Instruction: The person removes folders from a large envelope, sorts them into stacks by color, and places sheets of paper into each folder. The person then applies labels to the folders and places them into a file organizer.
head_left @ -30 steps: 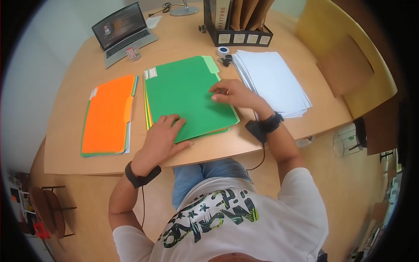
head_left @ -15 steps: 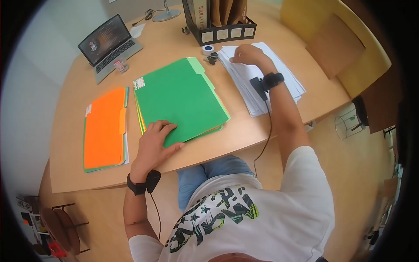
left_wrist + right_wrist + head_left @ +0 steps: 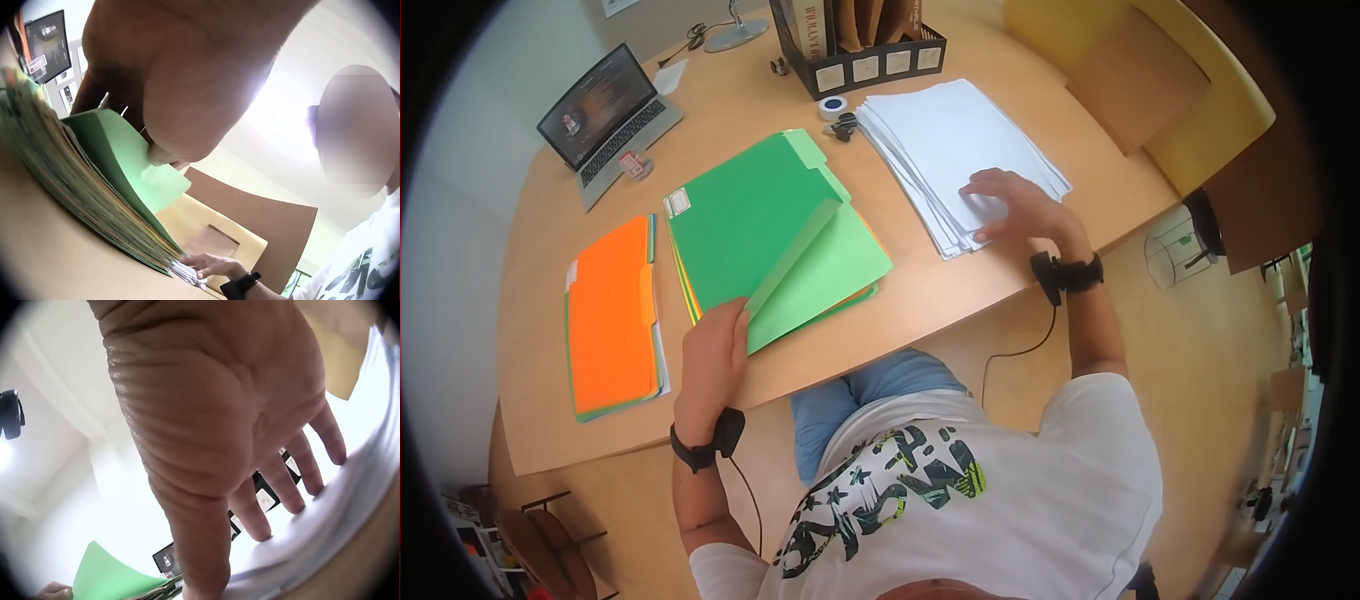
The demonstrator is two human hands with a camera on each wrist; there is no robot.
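My left hand (image 3: 712, 358) pinches the near corner of the top green folder's cover (image 3: 735, 215). The cover is raised and bent back, and its lighter green inside (image 3: 119, 150) shows. The folder lies on a thick stack of folders (image 3: 81, 181). To the right, my right hand (image 3: 1028, 210) is over the near end of a stack of white paper (image 3: 960, 130). Its fingers (image 3: 284, 481) are spread, with the fingertips at the top sheet and the thumb at the stack's near left edge.
An orange folder pile (image 3: 610, 320) lies at the left, below a laptop (image 3: 605, 115) and a small red-and-clear box (image 3: 635, 164). Behind the stacks are a roll of tape (image 3: 832, 107), black clips (image 3: 842, 127) and a black file holder (image 3: 870, 68). A yellow chair (image 3: 1215, 120) stands at the right.
My left hand has gone from resting on the green folder to lifting its cover corner. My right hand moved from the green folder to the paper stack, then toward its near end.
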